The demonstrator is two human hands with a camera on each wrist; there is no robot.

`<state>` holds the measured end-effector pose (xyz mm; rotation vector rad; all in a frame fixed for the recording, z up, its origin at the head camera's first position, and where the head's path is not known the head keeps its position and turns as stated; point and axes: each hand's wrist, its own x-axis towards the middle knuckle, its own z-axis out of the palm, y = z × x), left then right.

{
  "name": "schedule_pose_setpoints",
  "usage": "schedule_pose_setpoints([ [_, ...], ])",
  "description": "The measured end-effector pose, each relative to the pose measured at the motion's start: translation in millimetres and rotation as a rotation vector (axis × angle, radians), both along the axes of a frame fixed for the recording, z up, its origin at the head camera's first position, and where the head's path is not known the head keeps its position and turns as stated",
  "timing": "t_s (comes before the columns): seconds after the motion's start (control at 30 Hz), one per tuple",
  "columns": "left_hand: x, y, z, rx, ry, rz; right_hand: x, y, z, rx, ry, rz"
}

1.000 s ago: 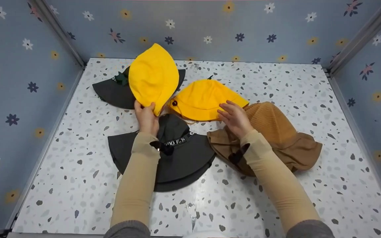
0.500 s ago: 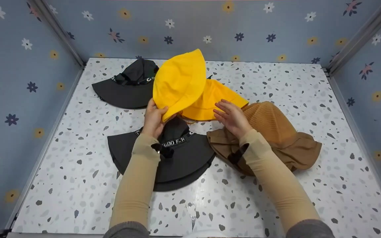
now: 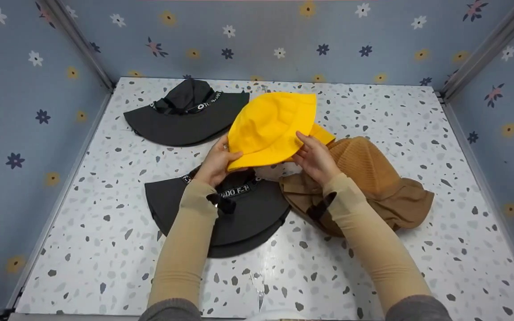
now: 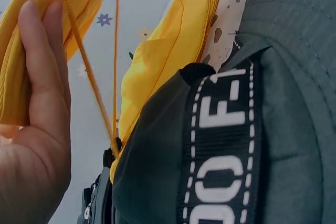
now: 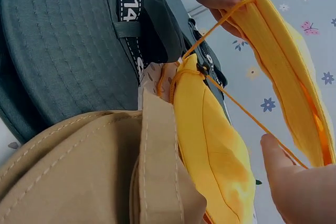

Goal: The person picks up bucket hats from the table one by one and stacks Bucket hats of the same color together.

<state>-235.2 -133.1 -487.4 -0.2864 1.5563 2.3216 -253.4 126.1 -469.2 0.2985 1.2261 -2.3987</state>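
Both hands hold a yellow bucket hat [image 3: 270,127] just above the table's middle. My left hand [image 3: 229,156] grips its brim at the left, and my right hand [image 3: 302,149] pinches the brim at the right. A second yellow hat [image 3: 323,133] lies beneath it, mostly hidden. In the left wrist view my left hand [image 4: 37,93] holds yellow cloth [image 4: 13,77] with an orange cord [image 4: 89,80] running down past it. In the right wrist view the held hat [image 5: 283,51] hangs over the lower yellow hat [image 5: 210,140], with the cord [image 5: 236,103] between them.
A dark grey hat with a lettered band [image 3: 239,214] lies under my left forearm. A brown hat [image 3: 373,183] sits at the right and another dark hat [image 3: 181,118] at the back left. Blue flowered walls [image 3: 25,133] enclose the speckled table [image 3: 373,276].
The left hand has swung the yellow hat from the back left, over the dark hat, rightward and down onto the other yellow hat. The right hand has taken hold of its brim.
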Motion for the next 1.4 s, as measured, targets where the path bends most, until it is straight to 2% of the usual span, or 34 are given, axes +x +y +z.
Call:
schedule_pose_setpoints([
  [0.33,0.8,0.2,0.1,0.002,0.01,-0.06,-0.3,1.5,-1.1,0.026,-0.007,-0.04],
  [0.57,-0.4,0.8,-0.7,0.043,0.033,-0.07,0.1,1.6,-1.2,-0.006,-0.021,-0.074],
  [0.87,0.6,2.8,1.3,0.048,0.018,-0.066,0.6,1.2,-2.0,-0.052,-0.012,-0.115],
  [1.03,0.2,2.8,0.4,0.05,-0.001,-0.014,0.6,0.1,-2.1,-0.079,-0.004,-0.137],
  [1.4,0.7,10.6,-0.4,0.287,-0.001,0.113,1.7,-1.8,-3.3,-0.148,-0.015,-0.209],
])
